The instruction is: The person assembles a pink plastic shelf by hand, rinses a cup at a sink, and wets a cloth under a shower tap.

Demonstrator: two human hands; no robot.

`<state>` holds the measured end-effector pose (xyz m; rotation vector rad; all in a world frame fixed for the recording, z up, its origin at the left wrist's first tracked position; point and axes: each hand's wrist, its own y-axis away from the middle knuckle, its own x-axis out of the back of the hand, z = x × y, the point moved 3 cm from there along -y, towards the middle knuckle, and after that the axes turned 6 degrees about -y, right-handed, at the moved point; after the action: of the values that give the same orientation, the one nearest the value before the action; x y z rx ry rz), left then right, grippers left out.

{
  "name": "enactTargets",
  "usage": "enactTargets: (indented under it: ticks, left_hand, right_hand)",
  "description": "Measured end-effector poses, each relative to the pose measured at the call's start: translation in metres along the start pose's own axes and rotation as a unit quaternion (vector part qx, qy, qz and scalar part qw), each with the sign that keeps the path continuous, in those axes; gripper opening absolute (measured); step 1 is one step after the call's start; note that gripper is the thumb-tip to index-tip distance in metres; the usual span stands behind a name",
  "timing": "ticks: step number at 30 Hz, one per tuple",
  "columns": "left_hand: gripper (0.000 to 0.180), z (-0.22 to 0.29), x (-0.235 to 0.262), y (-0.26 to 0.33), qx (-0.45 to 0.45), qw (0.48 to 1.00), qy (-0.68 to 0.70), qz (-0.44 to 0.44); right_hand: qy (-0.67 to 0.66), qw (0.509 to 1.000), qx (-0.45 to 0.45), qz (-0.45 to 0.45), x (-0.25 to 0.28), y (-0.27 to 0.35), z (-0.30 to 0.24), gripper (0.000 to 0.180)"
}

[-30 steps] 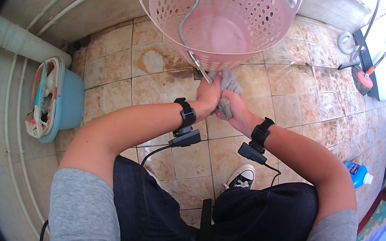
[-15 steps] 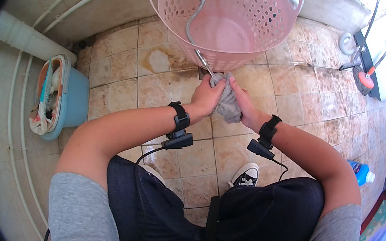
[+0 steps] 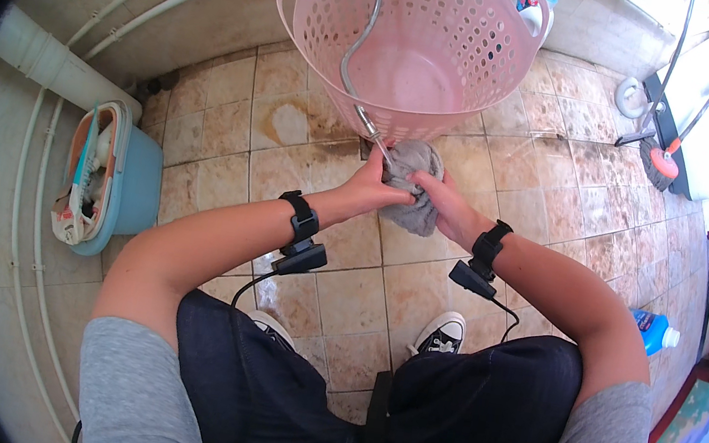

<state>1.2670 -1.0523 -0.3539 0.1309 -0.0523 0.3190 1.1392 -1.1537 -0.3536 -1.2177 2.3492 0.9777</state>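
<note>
Both my hands are closed on a bunched grey cloth [image 3: 415, 212], held low in front of a pink laundry basket [image 3: 408, 106]. My left hand [image 3: 371, 185] grips its left side, and my right hand [image 3: 447, 206] its right side with the thumb lying over the front. A grey hose [image 3: 361, 39] hangs across the basket, and its metal end [image 3: 367, 123] points down at the cloth. What looks like a thin stream of water runs from that end onto the cloth. Some of my fingers are hidden behind the folds.
At the left a blue bucket [image 3: 140, 185] holds assorted things beside white pipes [image 3: 45, 203]. A blue bottle [image 3: 651, 332] lies at the right on the tiled floor [image 3: 352, 299]. A long-handled brush [image 3: 659, 164] leans at the upper right. A framed picture [image 3: 702, 439] stands lower right.
The cloth has opened from a tight, narrow twist into a wider bunch. My left hand has shifted slightly left and its thumb now lies lower. The view has moved a little.
</note>
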Motion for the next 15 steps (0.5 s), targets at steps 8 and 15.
enactTargets:
  ticks: [8,15]
  left_hand:
    - [0.091,-0.004,-0.011,0.004,0.232,0.967,0.081,0.061]
    - [0.072,-0.038,-0.028,-0.007,0.195,0.946,0.027,0.258]
  right_hand:
    - [-0.021,1.000,0.004,-0.005,-0.015,-0.004,0.011,0.040]
    - [-0.005,0.997,0.001,0.081,-0.014,-0.026,0.024,0.048]
